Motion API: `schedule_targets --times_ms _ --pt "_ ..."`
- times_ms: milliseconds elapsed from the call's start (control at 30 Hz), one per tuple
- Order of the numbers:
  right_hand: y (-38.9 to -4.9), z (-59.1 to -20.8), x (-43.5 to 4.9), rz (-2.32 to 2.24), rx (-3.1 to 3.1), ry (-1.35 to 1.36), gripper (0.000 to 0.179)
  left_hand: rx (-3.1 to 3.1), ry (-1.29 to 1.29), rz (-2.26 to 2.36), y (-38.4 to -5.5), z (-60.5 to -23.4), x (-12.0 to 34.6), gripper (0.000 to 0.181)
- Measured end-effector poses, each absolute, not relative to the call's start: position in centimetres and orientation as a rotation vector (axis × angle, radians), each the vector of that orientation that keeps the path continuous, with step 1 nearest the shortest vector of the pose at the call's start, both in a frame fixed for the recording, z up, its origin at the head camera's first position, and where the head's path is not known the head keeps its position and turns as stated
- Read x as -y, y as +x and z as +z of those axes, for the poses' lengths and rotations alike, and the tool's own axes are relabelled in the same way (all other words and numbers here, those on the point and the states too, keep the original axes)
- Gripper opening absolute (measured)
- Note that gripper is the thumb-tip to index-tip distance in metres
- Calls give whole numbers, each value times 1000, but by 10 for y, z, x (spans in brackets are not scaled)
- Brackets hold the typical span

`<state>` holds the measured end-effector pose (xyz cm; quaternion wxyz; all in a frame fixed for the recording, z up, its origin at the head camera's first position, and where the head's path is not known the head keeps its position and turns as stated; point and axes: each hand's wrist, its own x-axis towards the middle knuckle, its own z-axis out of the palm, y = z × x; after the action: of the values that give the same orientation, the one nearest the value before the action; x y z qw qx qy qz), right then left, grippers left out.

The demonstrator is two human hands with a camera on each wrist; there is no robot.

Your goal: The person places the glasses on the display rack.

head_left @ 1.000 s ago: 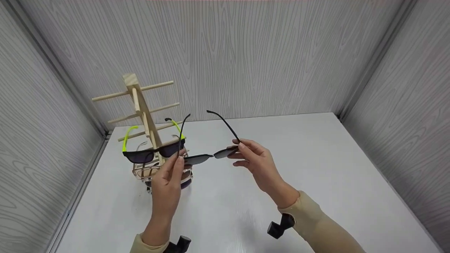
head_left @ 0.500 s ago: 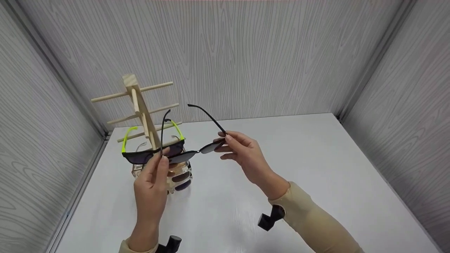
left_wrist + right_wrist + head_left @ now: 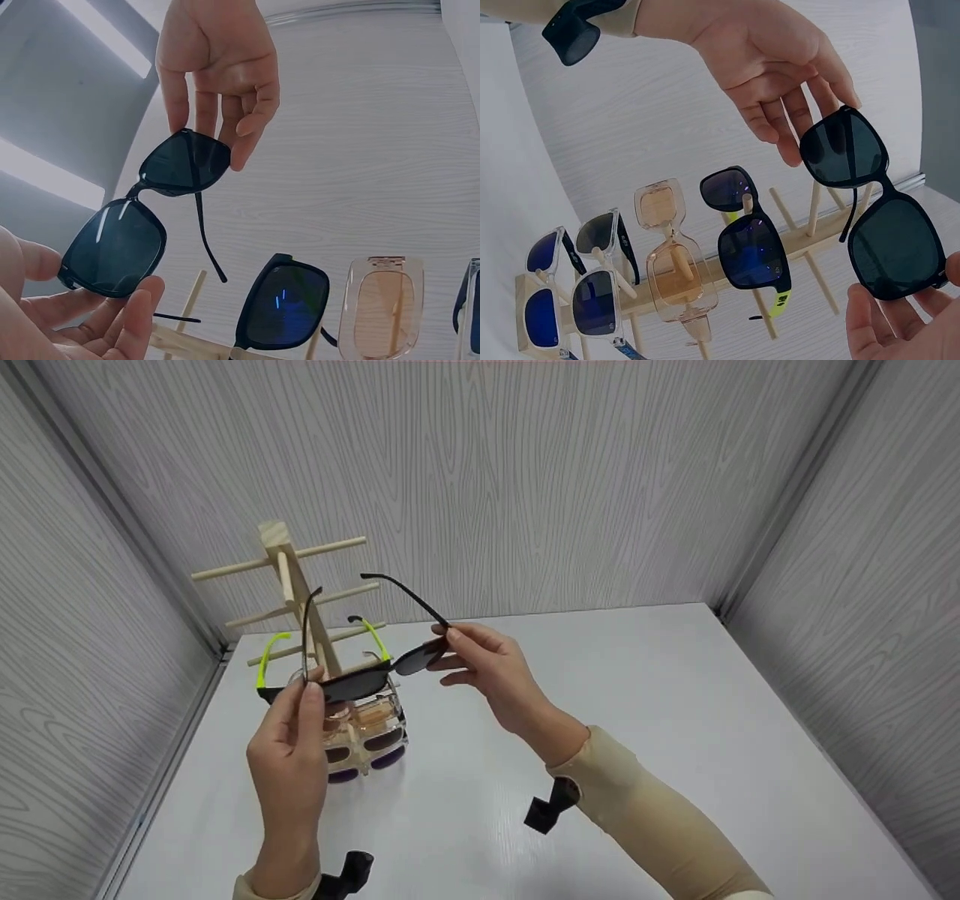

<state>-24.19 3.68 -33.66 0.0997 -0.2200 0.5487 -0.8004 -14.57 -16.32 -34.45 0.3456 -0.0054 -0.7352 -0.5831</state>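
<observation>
Both hands hold a pair of black sunglasses [image 3: 356, 685] with dark lenses and unfolded temples, the tips pointing away. My left hand [image 3: 287, 757] pinches the left hinge corner between thumb and fingers. At the right corner, my right hand [image 3: 491, 667] pinches the frame and temple. Behind the sunglasses stands a wooden eyewear rack [image 3: 274, 535] with crosswise pegs, overlapped by them in the head view. Black sunglasses with yellow-green temples [image 3: 262, 669] hang on it, partly hidden by my left hand. Several empty pegs [image 3: 334, 544] stick out above that pair.
Lower on the rack, the right wrist view shows peach-tinted clear glasses [image 3: 673, 274] and two clear-framed sunglasses [image 3: 594, 304] with dark or blue lenses. The rack stands at the left of a white table [image 3: 600, 720]. Wood-patterned panels [image 3: 480, 480] enclose the back and sides.
Both hands have carried the black sunglasses leftward and slightly up, from right of the rack to in front of it. The grips stay the same.
</observation>
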Motion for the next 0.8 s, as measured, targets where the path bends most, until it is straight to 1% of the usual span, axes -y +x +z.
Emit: schedule_targets --times_ms 300,800 --pt "-249 -327 -27 -2352 -1584 -639 23 1846 16 -1487 -143 -338 164 27" --pt "-253 -315 -6 -2266 -1585 -585 27 1786 115 -1456 -145 -331 180 28"
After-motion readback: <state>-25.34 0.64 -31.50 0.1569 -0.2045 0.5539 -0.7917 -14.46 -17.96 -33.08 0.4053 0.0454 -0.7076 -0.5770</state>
